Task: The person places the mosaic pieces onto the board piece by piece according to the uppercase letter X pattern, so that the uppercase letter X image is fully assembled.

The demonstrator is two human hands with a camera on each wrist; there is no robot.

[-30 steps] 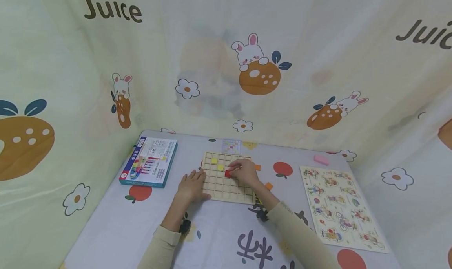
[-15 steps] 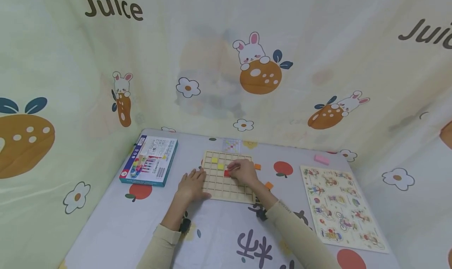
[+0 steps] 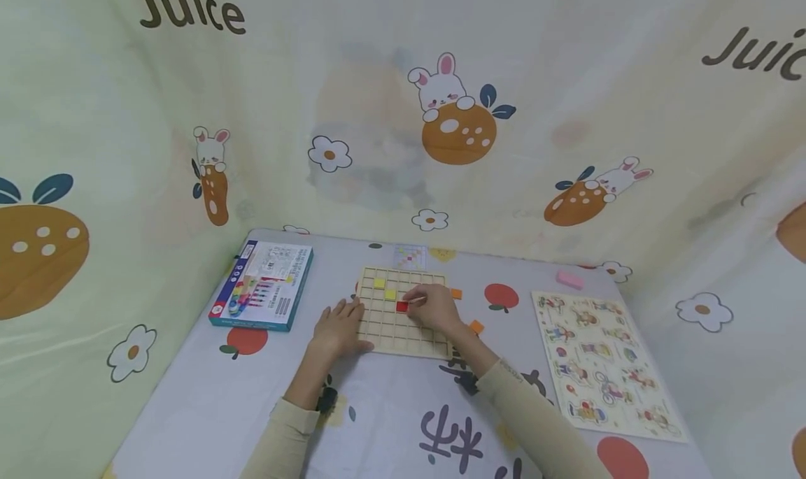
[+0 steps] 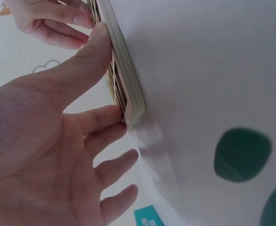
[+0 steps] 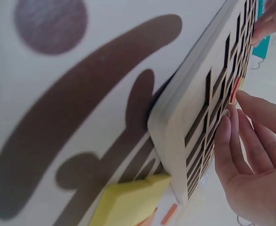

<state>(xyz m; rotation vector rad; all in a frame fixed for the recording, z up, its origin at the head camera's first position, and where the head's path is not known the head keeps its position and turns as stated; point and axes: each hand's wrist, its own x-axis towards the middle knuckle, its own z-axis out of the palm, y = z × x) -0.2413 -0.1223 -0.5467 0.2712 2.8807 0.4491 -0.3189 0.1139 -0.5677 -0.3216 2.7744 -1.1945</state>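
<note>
High head view, forward-down; close wrist views share board (image 3: 393, 329).

Soft, dim light greys all three views, with a faint sheen on the tablecloth (image 4: 199, 84).

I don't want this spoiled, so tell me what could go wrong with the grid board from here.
The red tile might shift or lift from its square when the right hand, close against it, pulls away. The left hand braces the grid board at its left side; uneven pressure could slide the board. The right forearm lies close to a loose orange tile beside the board and might knock it aside.
</note>
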